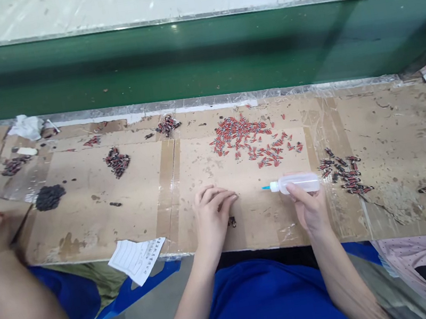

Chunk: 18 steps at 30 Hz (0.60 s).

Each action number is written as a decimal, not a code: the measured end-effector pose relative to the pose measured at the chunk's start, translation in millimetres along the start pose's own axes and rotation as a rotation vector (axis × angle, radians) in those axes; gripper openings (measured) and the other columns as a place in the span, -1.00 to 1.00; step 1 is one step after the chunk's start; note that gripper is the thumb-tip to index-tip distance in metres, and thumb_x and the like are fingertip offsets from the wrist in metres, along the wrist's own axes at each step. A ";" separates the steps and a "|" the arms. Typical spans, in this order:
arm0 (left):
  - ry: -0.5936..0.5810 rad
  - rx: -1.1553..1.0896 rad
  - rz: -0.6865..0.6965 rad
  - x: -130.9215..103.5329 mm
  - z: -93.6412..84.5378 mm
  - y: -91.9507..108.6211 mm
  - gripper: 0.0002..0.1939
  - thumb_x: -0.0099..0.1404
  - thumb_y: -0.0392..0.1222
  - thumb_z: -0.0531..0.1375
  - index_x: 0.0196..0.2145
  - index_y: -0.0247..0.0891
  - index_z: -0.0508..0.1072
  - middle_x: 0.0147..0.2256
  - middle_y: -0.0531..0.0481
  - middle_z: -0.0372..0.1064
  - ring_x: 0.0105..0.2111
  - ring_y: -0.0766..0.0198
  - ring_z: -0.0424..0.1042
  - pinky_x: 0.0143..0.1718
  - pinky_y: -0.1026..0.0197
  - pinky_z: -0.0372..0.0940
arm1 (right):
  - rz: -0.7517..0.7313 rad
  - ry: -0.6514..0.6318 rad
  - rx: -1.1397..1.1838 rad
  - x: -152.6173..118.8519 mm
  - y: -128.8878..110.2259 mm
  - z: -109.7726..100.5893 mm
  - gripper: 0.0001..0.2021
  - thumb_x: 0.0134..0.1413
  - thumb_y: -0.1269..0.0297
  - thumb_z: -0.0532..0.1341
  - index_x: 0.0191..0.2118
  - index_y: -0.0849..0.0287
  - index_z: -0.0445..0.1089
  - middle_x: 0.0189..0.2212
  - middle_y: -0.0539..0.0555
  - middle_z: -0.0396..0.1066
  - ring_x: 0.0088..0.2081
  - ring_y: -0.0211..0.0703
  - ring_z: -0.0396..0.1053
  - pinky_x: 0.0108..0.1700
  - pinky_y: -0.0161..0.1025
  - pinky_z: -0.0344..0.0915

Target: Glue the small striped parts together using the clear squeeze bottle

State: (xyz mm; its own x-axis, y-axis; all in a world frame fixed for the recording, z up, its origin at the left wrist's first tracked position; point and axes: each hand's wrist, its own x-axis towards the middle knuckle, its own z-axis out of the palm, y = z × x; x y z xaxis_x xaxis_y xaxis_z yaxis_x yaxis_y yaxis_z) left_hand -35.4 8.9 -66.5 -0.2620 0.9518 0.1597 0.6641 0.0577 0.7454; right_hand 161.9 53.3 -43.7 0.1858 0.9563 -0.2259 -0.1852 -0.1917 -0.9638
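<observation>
While a co-worker's arm (1, 279) rests at 9 o'clock, the left hand (211, 213) lies flat on the cardboard (84, 212), fingers together, gripping nothing, a tiny dark part (231, 222) just beside it. At 3 o'clock from it, the right hand (308, 206) pinches a squeeze bottle (297, 183), lying sideways, nozzle toward 9, red parts (252, 139) scattered at 12.

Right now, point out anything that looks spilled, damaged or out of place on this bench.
The cardboard bench cover is stained and patched with tape. A crumpled white wipe lies at the back left, and a printed slip hangs over the front edge. The small parts sit in loose piles, not spilled.
</observation>
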 end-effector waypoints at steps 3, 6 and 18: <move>0.003 0.030 -0.003 -1.6 -3.6 -7.2 -0.90 0.22 -0.11 0.29 -0.33 -0.08 0.62 -0.26 -0.05 0.50 -0.07 0.06 0.33 0.05 -0.07 0.26 | 0.046 0.002 -0.001 -2.8 3.3 10.8 -0.72 -0.23 0.07 0.39 -0.43 0.18 0.49 -0.56 0.00 0.46 -0.58 -0.28 0.27 -0.55 -0.33 0.16; -0.029 0.020 0.014 -1.7 -6.7 -12.0 -0.86 0.21 -0.11 0.29 -0.26 -0.08 0.62 -0.22 -0.05 0.52 -0.06 0.06 0.35 0.04 -0.06 0.29 | 0.039 -0.057 -0.047 -6.7 6.1 20.3 -0.71 -0.16 0.04 0.35 -0.44 0.20 0.51 -0.58 0.01 0.45 -0.58 -0.27 0.27 -0.54 -0.31 0.19; -0.056 -0.057 -0.128 -2.9 -10.6 -12.5 -0.84 0.21 -0.10 0.26 -0.27 -0.09 0.61 -0.22 -0.05 0.56 -0.09 0.06 0.50 0.05 -0.09 0.31 | -0.070 -0.155 -0.256 -17.9 16.5 33.4 -0.74 -0.06 0.06 0.31 -0.47 0.19 0.52 -0.54 0.08 0.54 -0.49 -0.10 0.45 -0.42 -0.21 0.39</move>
State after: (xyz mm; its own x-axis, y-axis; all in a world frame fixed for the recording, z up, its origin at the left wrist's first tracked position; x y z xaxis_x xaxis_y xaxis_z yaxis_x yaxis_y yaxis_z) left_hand -50.4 2.2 -69.5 -0.3016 0.9531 0.0263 0.5863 0.1637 0.7934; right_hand 123.3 40.4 -50.8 0.0362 0.9877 -0.1521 0.0755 -0.1544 -0.9851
